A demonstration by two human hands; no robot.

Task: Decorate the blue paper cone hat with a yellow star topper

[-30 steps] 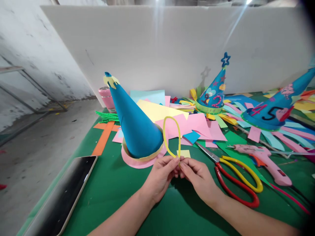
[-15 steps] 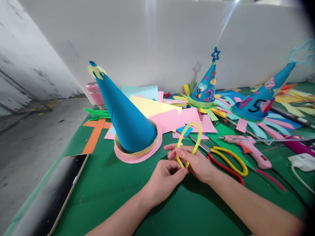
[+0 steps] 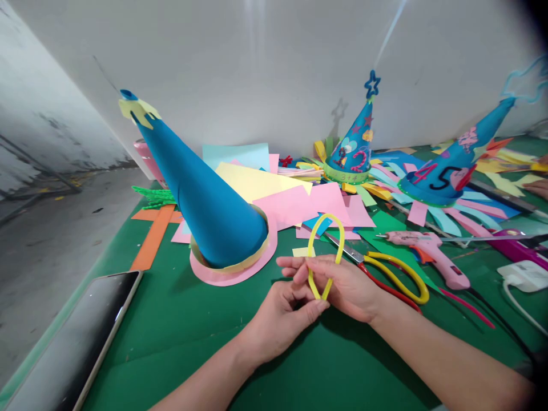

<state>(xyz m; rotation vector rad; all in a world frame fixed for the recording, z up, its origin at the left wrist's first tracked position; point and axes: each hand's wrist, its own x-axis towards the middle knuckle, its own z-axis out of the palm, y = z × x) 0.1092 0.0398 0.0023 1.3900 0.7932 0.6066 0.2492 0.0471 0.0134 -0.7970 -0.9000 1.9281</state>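
Note:
A yellow pipe cleaner (image 3: pixel 338 231) bent into a loop stands up between my hands. My left hand (image 3: pixel 278 322) pinches its lower end with thumb and fingers. My right hand (image 3: pixel 351 285) lies under and around the loop, its fingers stretched to the left and touching the wire. Just left of the hands a plain blue paper cone hat (image 3: pixel 201 200) with a pink brim leans on the green table cover (image 3: pixel 180 325).
Red-and-yellow scissors (image 3: pixel 398 279) and a pink glue gun (image 3: pixel 428 254) lie right of my hands. Coloured paper sheets (image 3: pixel 295 197) and two decorated blue hats (image 3: pixel 355 145) fill the back. A dark tablet (image 3: pixel 77 342) lies at the front left edge. White adapter (image 3: pixel 524 274) at right.
The loop has tilted and moved right, then been wrapped round my right hand's fingers. My left hand has shifted under it to pinch the lower end. The view moved closer to the table.

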